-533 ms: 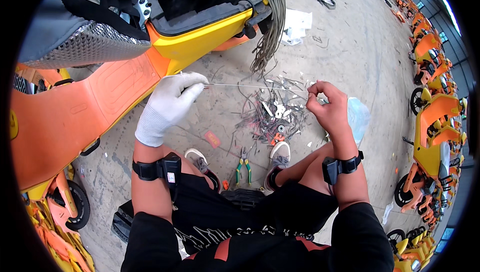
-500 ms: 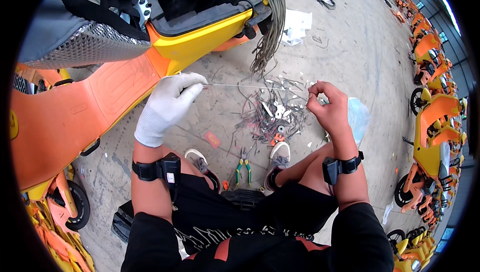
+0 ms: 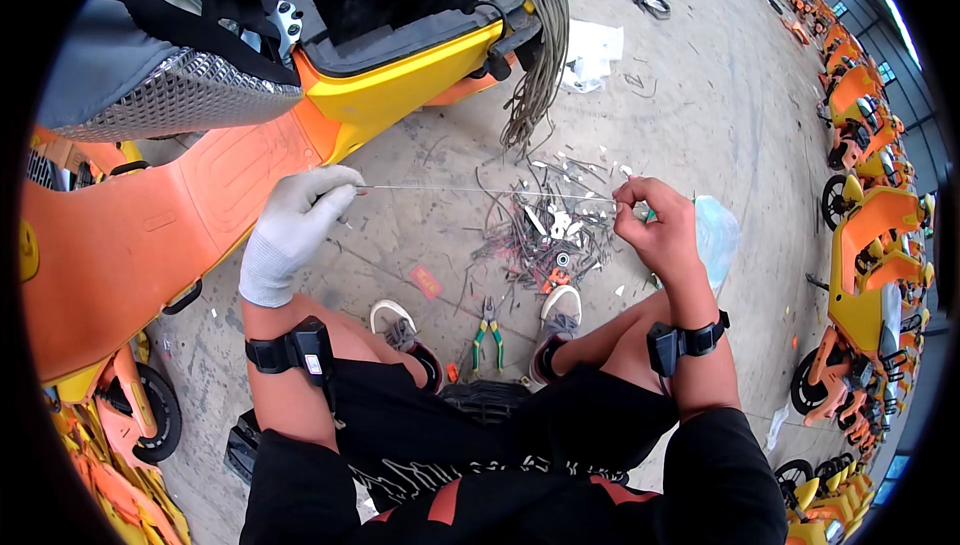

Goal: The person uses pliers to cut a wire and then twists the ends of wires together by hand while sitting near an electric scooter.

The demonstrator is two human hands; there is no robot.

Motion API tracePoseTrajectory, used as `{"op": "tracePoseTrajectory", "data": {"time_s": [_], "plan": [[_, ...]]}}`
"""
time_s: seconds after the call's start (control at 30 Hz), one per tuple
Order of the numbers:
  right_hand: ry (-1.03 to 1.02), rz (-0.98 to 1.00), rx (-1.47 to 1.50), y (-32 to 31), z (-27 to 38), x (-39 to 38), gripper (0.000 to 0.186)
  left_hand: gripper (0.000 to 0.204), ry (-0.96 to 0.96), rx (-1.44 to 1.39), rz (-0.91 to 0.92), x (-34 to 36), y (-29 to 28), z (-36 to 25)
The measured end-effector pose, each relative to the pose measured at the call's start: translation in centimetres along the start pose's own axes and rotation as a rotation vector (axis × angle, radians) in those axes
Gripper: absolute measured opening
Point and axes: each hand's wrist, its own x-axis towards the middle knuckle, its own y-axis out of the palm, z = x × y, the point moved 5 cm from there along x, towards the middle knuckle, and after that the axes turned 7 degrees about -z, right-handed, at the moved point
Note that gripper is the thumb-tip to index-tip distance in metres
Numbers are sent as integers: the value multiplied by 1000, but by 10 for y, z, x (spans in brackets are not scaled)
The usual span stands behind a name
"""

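A thin pale wire (image 3: pixel 470 189) stretches almost level and straight between my two hands, above the floor. My left hand (image 3: pixel 292 227), in a white knit glove, pinches its left end between thumb and fingers. At the other end, my bare right hand (image 3: pixel 655 223) has thumb and forefinger closed on the wire. Below the wire lies a heap of dark wire offcuts and white scraps (image 3: pixel 550 235). Between my shoes, on the floor, are pliers (image 3: pixel 487 335) with green and yellow handles.
An orange and yellow scooter body (image 3: pixel 150 195) fills the left side. A bundle of grey-brown cables (image 3: pixel 540 35) hangs from its yellow compartment (image 3: pixel 400 85). Clear blue plastic (image 3: pixel 715 240) lies beyond my right wrist. Rows of orange scooters (image 3: pixel 865 255) stand at the far right.
My left hand has moved left and slightly down, so a longer stretch of wire shows between the hands. The right hand has stayed nearly in place, a little lower.
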Motion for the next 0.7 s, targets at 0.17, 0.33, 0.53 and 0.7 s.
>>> {"op": "tracePoseTrajectory", "data": {"time_s": [0.17, 0.33, 0.53, 0.7], "plan": [[40, 71, -31, -3, -3, -1, 10, 20, -20, 9, -24, -5, -12, 6], [10, 87, 14, -6, -3, -5, 10, 20, -71, -3, -58, -12, -21, 15], [24, 85, 27, -10, -3, -9, 9, 18, -79, 46, -57, -24, -35, 23], [-4, 70, 33, -13, -8, -12, 9, 18, -133, 15, -77, -38, -48, 35]]}}
